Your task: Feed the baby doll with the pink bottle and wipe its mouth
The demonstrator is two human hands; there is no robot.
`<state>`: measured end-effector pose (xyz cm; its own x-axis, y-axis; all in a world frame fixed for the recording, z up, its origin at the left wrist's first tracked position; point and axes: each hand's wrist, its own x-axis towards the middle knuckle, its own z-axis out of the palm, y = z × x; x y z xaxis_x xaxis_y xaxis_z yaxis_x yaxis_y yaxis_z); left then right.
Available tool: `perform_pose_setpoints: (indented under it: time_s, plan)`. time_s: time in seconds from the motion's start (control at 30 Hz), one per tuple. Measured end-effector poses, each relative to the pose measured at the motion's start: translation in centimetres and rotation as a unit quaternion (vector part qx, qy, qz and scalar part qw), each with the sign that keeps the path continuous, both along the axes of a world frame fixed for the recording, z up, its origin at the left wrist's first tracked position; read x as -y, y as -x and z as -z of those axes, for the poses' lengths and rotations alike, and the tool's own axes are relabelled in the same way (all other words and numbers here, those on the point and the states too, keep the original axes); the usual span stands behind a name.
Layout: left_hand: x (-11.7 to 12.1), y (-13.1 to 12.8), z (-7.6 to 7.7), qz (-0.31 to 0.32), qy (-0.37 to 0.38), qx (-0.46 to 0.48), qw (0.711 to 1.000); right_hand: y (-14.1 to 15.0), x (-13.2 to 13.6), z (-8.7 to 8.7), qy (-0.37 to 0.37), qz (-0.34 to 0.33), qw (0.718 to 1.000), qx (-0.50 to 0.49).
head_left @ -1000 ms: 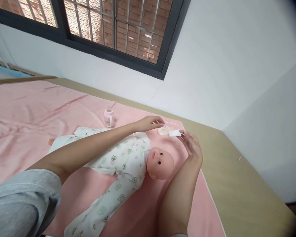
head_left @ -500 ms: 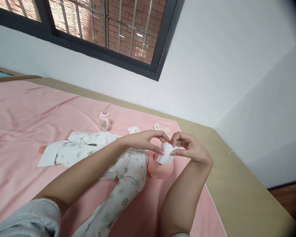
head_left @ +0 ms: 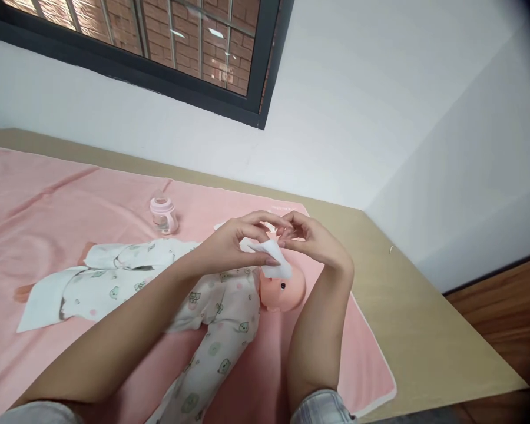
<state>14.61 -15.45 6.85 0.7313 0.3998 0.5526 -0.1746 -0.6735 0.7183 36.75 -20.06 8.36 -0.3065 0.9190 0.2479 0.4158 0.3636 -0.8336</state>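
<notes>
A doll lies on its back on a pink blanket (head_left: 39, 229), dressed in a white printed suit (head_left: 234, 306). Above its head (head_left: 291, 294) I hold a folded white wipe (head_left: 280, 265). My left hand (head_left: 236, 241) is closed, its thumb and fingers pinching the wipe's left side. My right hand (head_left: 315, 238) pinches at the wipe's upper right edge, fingers curled close to the left fingertips. The wipe hangs over the doll's mouth and cheek; one eye shows beneath it. My hands cover the far side of the head.
A pink-lidded baby bottle (head_left: 163, 217) stands on the blanket beyond the doll's legs. Something white lies partly hidden behind my left hand. The blanket covers a wooden surface (head_left: 406, 330) whose edge runs down the right. A wall (head_left: 335, 129) and barred window (head_left: 194, 47) stand behind.
My hands have shifted from over the doll's upper face toward its mouth. The wipe is now more folded, and an eye has come into sight. The camera view has turned right.
</notes>
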Motion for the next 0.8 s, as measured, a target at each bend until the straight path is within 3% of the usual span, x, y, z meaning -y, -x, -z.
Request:
perform_pose_setpoints:
  time_s: [0.1, 0.2, 0.37, 0.57, 0.67, 0.8]
  plan:
    - [-0.7, 0.5, 0.1, 0.024, 0.043, -0.100, 0.994, -1.0, -0.8, 0.6, 0.017, 0.026, 0.999, -0.014]
    - [-1.2, 0.4, 0.7, 0.000, 0.044, -0.217, 0.975, -2.9, -2.3, 2.3, 0.042, 0.039, 0.996, -0.065]
    - [-0.7, -1.1, 1.8, -0.024, 0.010, -0.323, 0.946, -6.3, -5.2, 7.5, 0.084, 0.066, 0.977, -0.184]
    - [0.1, -2.2, 2.5, -0.061, -0.025, -0.355, 0.933, -8.0, -6.7, 13.5, 0.157, 0.054, 0.931, -0.326]
    - [0.2, -2.1, 2.4, -0.076, -0.044, -0.359, 0.929, -7.4, -6.6, 14.8, 0.175, 0.081, 0.908, -0.371]
    - [0.3, -1.8, 2.4, -0.095, -0.068, -0.358, 0.927, -5.9, -6.3, 14.7, 0.193, 0.133, 0.899, -0.369]
